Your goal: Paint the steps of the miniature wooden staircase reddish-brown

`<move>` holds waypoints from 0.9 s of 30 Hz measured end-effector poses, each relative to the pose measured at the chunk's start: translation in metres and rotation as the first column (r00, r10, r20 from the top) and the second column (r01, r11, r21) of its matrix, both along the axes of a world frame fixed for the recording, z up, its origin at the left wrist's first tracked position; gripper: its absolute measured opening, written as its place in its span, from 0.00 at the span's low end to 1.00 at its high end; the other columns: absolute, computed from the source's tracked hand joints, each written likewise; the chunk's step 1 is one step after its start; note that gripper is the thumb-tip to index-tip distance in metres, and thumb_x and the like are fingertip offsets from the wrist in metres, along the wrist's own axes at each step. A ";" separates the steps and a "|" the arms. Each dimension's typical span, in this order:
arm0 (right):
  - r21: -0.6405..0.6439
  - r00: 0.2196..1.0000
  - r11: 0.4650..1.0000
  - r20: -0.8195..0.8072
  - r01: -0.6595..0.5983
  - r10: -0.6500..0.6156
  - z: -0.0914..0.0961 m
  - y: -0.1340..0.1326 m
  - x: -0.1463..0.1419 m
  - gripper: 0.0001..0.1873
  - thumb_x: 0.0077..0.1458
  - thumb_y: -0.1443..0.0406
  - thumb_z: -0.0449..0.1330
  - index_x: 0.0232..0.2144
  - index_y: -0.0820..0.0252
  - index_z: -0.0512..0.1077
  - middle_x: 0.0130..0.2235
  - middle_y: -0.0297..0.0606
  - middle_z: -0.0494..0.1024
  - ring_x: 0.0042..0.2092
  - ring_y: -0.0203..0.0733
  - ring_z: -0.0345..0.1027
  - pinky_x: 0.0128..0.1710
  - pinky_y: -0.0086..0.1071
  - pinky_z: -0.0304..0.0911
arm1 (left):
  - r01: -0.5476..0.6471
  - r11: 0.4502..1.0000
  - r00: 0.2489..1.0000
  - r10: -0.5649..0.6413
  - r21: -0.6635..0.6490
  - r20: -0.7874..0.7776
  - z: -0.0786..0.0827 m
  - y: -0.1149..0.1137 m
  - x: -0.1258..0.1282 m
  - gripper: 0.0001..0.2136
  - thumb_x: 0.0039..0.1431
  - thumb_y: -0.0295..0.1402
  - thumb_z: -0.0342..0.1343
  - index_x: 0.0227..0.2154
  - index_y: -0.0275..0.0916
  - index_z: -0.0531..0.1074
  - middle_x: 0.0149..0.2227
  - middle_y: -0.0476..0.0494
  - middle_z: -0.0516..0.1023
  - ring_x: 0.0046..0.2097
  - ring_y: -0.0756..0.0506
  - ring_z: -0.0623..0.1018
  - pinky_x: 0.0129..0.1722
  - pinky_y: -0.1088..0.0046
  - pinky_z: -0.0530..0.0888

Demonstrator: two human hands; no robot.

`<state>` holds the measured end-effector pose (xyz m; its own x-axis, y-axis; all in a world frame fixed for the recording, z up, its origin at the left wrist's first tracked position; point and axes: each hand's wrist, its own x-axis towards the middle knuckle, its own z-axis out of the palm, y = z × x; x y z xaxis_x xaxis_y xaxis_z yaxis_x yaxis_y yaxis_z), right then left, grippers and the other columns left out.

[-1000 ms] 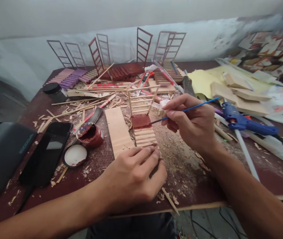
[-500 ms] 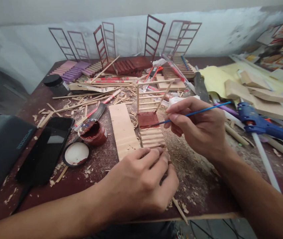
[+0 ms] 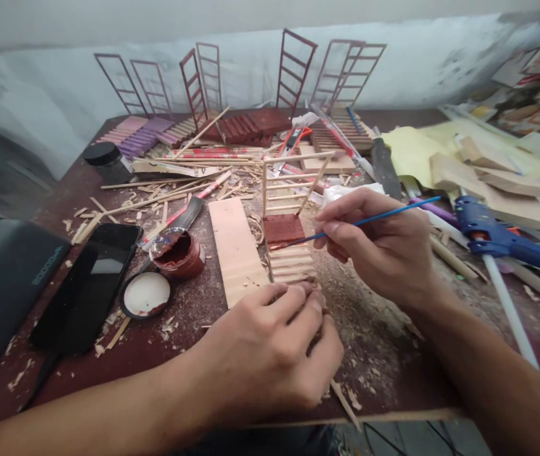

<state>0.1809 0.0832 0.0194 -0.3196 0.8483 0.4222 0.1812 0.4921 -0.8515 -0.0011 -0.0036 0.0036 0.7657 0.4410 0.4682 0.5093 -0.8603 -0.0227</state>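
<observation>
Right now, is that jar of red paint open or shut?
Open. The jar has an uncovered mouth showing dark red inside, and a round lid lies beside it.

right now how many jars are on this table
2. The open jar of red paint stands left of the pale board, just behind the loose lid; the black-lidded jar is farther back on the left. Clutter may hide others.

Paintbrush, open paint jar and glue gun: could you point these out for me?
Paintbrush (image 3: pixel 375 217), head view: blue handle.
Paint jar (image 3: pixel 190 266), head view: reddish outer wall.
Glue gun (image 3: pixel 501 238), head view: blue body.
</observation>
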 end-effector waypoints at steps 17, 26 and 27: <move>0.039 1.000 0.999 0.019 0.022 -0.023 0.003 0.000 0.000 0.07 0.58 0.74 0.58 0.33 0.60 0.73 0.25 0.30 0.75 0.24 0.26 0.66 0.21 0.25 0.61 | 0.000 1.000 1.000 0.000 -0.001 -0.006 0.000 0.000 0.000 0.11 0.66 0.31 0.53 0.45 0.30 0.74 0.48 0.32 0.77 0.53 0.35 0.76 0.49 0.59 0.77; 0.009 0.999 0.999 0.023 0.032 -0.032 0.000 0.003 0.001 0.10 0.56 0.77 0.56 0.33 0.60 0.73 0.25 0.28 0.74 0.21 0.25 0.63 0.19 0.24 0.58 | -0.003 1.000 1.000 0.003 -0.008 -0.013 0.000 0.000 0.000 0.11 0.66 0.31 0.53 0.46 0.30 0.73 0.48 0.31 0.77 0.54 0.35 0.76 0.49 0.59 0.77; 0.009 0.999 0.999 0.015 0.042 -0.042 0.001 0.003 0.001 0.10 0.55 0.77 0.56 0.33 0.60 0.73 0.25 0.28 0.74 0.22 0.25 0.64 0.19 0.24 0.59 | -0.003 1.000 1.000 0.003 -0.008 -0.013 0.000 0.000 0.001 0.11 0.66 0.32 0.53 0.46 0.30 0.73 0.48 0.31 0.77 0.54 0.35 0.76 0.49 0.58 0.77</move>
<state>0.1821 0.0864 0.0202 -0.2902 0.8575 0.4249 0.2147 0.4910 -0.8443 -0.0005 -0.0038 0.0038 0.7706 0.4467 0.4546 0.5114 -0.8590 -0.0227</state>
